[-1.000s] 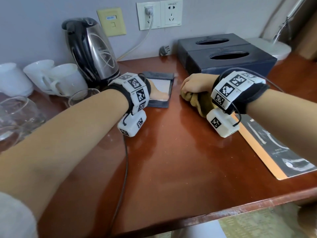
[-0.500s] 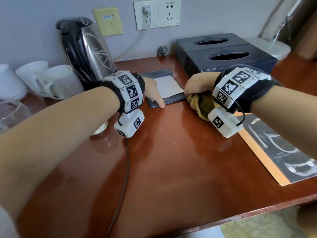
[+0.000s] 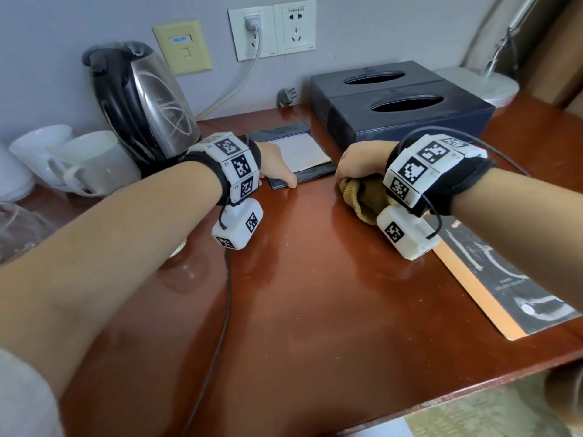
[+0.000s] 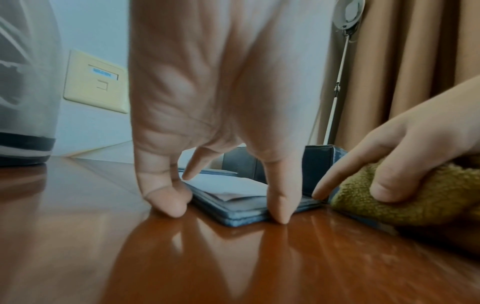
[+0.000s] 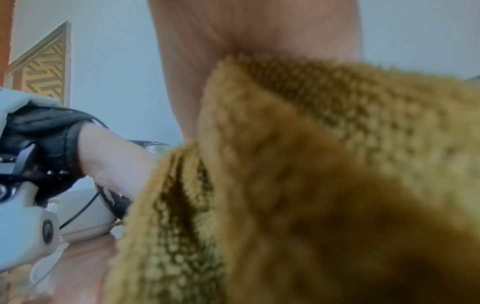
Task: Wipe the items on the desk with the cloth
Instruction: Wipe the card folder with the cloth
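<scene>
On the desk, near the back wall, lies a dark pad with a white sheet on top. Left hand: fingers pointed down, spread, thumb and one fingertip touching the desk at the pad's near edge, another fingertip resting on the sheet. Right hand: fingers curled round a mustard cloth, index finger extended to touch the pad's right corner. The cloth rests on the desk just right of the pad. Behind stand a kettle, two cups and two tissue boxes.
</scene>
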### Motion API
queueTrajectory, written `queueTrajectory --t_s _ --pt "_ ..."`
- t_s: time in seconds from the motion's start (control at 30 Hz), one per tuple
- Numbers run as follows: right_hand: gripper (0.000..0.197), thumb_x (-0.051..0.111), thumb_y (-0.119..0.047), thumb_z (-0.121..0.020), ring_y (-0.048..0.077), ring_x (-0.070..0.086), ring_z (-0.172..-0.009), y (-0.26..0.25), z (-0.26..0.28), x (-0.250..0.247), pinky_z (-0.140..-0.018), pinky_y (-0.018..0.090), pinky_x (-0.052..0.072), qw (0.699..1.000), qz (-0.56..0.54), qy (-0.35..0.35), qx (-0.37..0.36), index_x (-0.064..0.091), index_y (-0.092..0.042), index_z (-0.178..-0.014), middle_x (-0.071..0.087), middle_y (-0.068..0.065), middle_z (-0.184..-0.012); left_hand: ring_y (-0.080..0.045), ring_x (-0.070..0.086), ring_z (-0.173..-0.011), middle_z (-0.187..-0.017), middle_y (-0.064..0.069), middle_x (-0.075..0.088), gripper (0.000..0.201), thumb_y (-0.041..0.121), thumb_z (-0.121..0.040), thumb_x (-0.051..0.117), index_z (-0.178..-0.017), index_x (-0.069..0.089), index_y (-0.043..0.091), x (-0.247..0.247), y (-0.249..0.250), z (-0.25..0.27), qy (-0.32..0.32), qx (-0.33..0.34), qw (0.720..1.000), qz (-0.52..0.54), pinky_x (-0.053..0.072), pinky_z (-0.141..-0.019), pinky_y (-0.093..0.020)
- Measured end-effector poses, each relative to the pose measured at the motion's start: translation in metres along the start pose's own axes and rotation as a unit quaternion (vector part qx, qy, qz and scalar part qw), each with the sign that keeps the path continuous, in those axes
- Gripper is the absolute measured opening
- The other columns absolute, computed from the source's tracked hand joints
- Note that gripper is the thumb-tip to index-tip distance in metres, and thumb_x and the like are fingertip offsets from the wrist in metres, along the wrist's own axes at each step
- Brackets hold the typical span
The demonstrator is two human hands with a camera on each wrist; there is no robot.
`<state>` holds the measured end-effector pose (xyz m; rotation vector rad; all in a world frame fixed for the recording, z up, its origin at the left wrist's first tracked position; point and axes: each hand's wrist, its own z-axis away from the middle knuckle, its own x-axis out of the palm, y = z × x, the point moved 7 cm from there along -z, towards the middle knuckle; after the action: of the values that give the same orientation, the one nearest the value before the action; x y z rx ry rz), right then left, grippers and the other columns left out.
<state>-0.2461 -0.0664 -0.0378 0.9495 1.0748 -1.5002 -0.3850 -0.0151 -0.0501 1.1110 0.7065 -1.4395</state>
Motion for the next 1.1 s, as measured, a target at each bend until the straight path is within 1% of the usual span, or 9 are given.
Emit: queueTrajectory --t_s 0.1,0.33,0.47,0.53,0.63,0.77,0.87,0.97,1.1 --pt "0.037 0.050 -0.022 -0.092 0.030 0.051 -0.116 0.005 0.007 -0.007 -0.086 0.029 0.040 0.999 -0.028 0.021 0.000 0.057 -0.003 -0.123 0.054 0.015 -0.128 -0.027 0.058 -0.111 -0.121 -0.014 0.056 0.064 0.045 -0.083 0.068 -0.123 0.050 -0.001 0.001 -0.003 0.001 -0.001 -0.005 1.000 0.005 0.051 -0.096 -0.037" --pt "0.034 0.053 -0.017 -0.088 0.029 0.056 -0.108 0.025 0.036 -0.034 -0.088 0.032 0.045 0.989 -0.110 0.098 0.006 0.062 0.000 -0.117 0.059 0.017 -0.122 -0.029 0.051 -0.120 -0.140 -0.017 0.044 0.076 0.050 -0.088 0.060 -0.138 0.038 -0.003 0.001 -0.006 0.008 0.027 -0.015 1.000 0.000 0.047 -0.099 -0.037" --pt "0.031 0.055 -0.010 -0.086 0.020 0.050 -0.089 0.048 0.054 -0.051 -0.082 0.031 0.044 0.965 -0.217 0.149 0.001 0.063 -0.001 -0.114 0.063 0.018 -0.116 -0.032 0.046 -0.125 -0.144 -0.020 0.039 0.072 0.044 -0.092 0.056 -0.141 0.034 -0.003 -0.005 0.002 0.022 0.036 -0.013 0.999 -0.036 0.044 -0.100 -0.035" --pt "0.027 0.054 -0.005 -0.084 0.017 0.053 -0.086 0.063 0.066 -0.060 -0.082 0.030 0.048 0.944 -0.265 0.198 0.014 0.066 -0.001 -0.109 0.064 0.012 -0.099 -0.035 0.048 -0.121 -0.134 -0.025 0.046 0.057 0.036 -0.092 0.056 -0.133 0.046 -0.003 -0.017 0.022 0.041 0.074 0.022 0.995 -0.058 0.044 -0.091 -0.033" --pt "0.029 0.056 -0.004 -0.081 0.016 0.056 -0.084 0.088 0.085 -0.072 -0.081 0.027 0.049 0.914 -0.311 0.257 0.042 0.065 -0.011 -0.108 0.061 0.003 -0.089 -0.041 0.051 -0.081 -0.093 -0.033 0.057 0.033 0.020 -0.092 0.052 -0.091 0.060 -0.013 -0.022 0.075 0.075 0.094 0.151 0.983 -0.044 0.037 -0.058 -0.032" --pt "0.037 0.057 -0.008 -0.079 0.023 0.060 -0.099 0.124 0.115 -0.086 -0.086 0.028 0.050 0.897 -0.297 0.318 0.077 0.063 -0.017 -0.115 0.061 0.006 -0.102 -0.023 0.049 -0.071 -0.082 -0.016 0.060 0.034 0.033 -0.090 0.053 -0.087 0.062 0.001 0.006 0.135 0.106 0.021 0.246 0.967 -0.058 0.034 -0.059 -0.027" --pt "0.039 0.055 -0.009 -0.082 0.018 0.054 -0.097 0.146 0.139 -0.085 -0.079 0.021 0.042 0.897 -0.271 0.332 0.106 0.060 -0.014 -0.120 0.059 0.007 -0.109 -0.022 0.047 -0.087 -0.100 -0.006 0.050 0.039 0.047 -0.091 0.053 -0.105 0.050 0.010 0.033 0.169 0.115 -0.019 0.250 0.963 -0.095 0.036 -0.066 -0.027" --pt "0.037 0.054 -0.008 -0.085 0.026 0.056 -0.107 0.165 0.159 -0.076 -0.083 0.025 0.043 0.907 -0.238 0.319 0.140 0.060 -0.010 -0.121 0.061 0.013 -0.118 -0.024 0.049 -0.119 -0.138 -0.008 0.046 0.076 0.057 -0.090 0.050 -0.144 0.033 0.007 0.050 0.189 0.120 -0.036 0.229 0.965 -0.121 0.040 -0.089 -0.028" --pt "0.034 0.056 -0.005 -0.086 0.023 0.051 -0.096 0.185 0.176 -0.051 -0.079 0.025 0.041 0.926 -0.208 0.257 0.181 0.061 -0.004 -0.119 0.059 0.016 -0.121 -0.024 0.049 -0.115 -0.144 -0.011 0.043 0.076 0.054 -0.093 0.048 -0.148 0.026 0.006 0.054 0.203 0.124 -0.039 0.209 0.971 -0.111 0.039 -0.084 -0.027"
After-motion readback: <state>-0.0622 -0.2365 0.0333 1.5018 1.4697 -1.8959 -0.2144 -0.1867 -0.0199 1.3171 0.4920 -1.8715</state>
